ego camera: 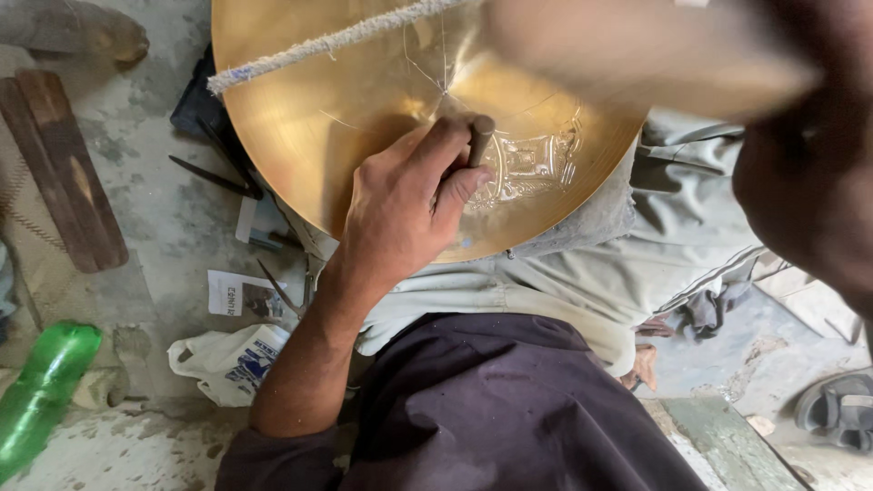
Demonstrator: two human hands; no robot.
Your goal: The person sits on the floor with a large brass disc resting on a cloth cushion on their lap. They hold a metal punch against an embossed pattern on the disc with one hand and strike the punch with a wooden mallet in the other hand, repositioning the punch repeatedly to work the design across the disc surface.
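The brass plate point(364, 109) lies on the person's lap, partly engraved. The left hand point(400, 214) pinches a short metal punch point(479, 138) upright against it. The blurred right arm point(727, 82) crosses above; its grip cannot be told.

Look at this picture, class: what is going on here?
A person sits on the ground with a large round brass plate resting on their lap. The left hand holds a short metal punch upright, its tip on the plate beside a partly worked relief pattern. The right hand is a blur near the top edge; what it holds cannot be told. A rope lies across the plate's upper part. A green plastic bottle and hand tools lie on the concrete floor.
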